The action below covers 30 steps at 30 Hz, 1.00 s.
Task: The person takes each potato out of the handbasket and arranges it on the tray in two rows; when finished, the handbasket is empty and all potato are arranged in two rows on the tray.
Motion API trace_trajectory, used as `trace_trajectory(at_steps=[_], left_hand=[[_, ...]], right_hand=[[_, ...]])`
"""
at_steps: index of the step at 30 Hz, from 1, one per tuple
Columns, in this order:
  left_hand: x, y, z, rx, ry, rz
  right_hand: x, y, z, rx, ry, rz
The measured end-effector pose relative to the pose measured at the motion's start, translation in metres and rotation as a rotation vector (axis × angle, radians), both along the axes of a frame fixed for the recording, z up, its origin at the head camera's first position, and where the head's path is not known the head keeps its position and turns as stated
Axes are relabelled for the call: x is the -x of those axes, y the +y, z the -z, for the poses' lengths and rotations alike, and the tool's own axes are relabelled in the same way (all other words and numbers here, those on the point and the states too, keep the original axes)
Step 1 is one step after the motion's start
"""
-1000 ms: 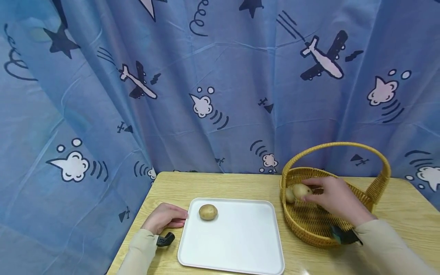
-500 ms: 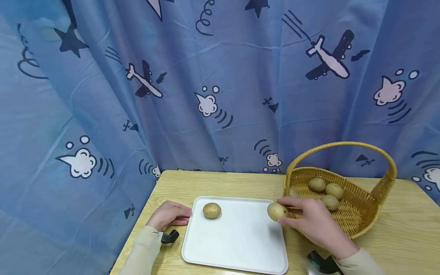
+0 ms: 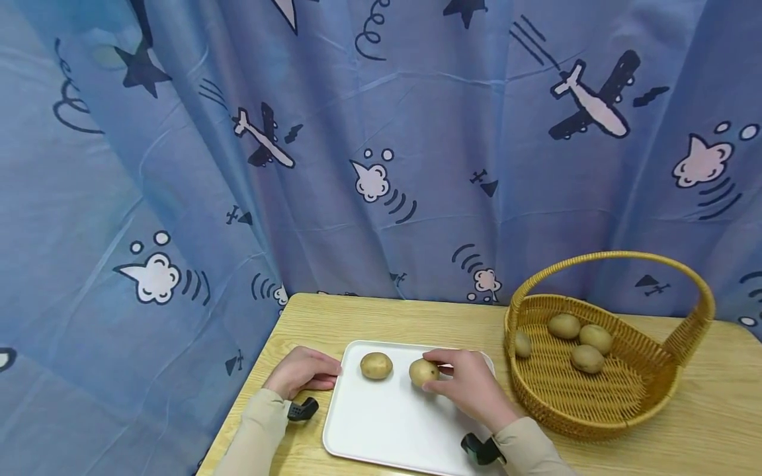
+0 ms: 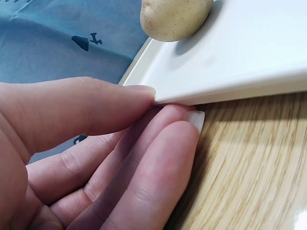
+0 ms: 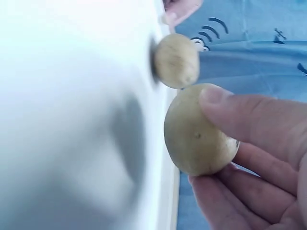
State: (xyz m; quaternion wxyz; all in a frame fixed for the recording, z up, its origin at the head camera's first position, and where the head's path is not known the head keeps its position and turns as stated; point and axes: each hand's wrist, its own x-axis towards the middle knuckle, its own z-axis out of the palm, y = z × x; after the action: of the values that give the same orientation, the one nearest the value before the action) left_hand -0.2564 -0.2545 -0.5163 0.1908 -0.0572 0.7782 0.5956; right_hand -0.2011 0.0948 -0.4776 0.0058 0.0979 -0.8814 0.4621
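Observation:
A potato (image 3: 424, 373) is pinched between the thumb and fingers of my right hand (image 3: 473, 383), held above the white tray (image 3: 393, 423). In the right wrist view that potato (image 5: 199, 132) hangs apart from the tray surface, its shadow showing below. A second potato (image 3: 376, 365) lies on the tray near its back left corner. My left hand (image 3: 306, 370) pinches the tray's left edge; in the left wrist view the thumb (image 4: 110, 103) is at the rim with fingers underneath.
To the right of the tray stands a wicker basket (image 3: 595, 413) with a tall arched handle, holding several potatoes (image 3: 587, 359). Both rest on a wooden table (image 3: 428, 314). A blue patterned curtain (image 3: 381, 264) hangs behind and to the left.
My right hand has lifted a potato out of the basket and carried it left over the tray, close to the other potato. The left hand stays at the tray's edge.

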Motion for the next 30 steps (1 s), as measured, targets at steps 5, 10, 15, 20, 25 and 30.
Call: trace_trajectory(at_steps=[5, 10, 15, 20, 25, 30], left_hand=[[-0.001, 0.001, 0.001, -0.003, -0.023, 0.008], [-0.005, 0.001, 0.001, 0.000, -0.040, 0.000], [-0.005, 0.000, 0.001, -0.012, -0.033, 0.007], [-0.002, 0.000, 0.001, -0.024, -0.035, 0.011], [0.000, 0.000, 0.001, -0.021, -0.024, 0.018], [0.001, -0.002, 0.000, -0.015, -0.016, 0.017]], right_hand=[[0.001, -0.006, 0.012, -0.003, -0.008, 0.008], [0.000, -0.010, 0.020, -0.029, -0.024, -0.011], [0.002, -0.011, 0.020, -0.087, 0.012, 0.000], [0.005, -0.011, 0.020, -0.093, 0.011, 0.007], [0.007, -0.010, 0.019, -0.086, 0.003, 0.009], [0.010, -0.011, 0.018, -0.076, -0.007, 0.002]])
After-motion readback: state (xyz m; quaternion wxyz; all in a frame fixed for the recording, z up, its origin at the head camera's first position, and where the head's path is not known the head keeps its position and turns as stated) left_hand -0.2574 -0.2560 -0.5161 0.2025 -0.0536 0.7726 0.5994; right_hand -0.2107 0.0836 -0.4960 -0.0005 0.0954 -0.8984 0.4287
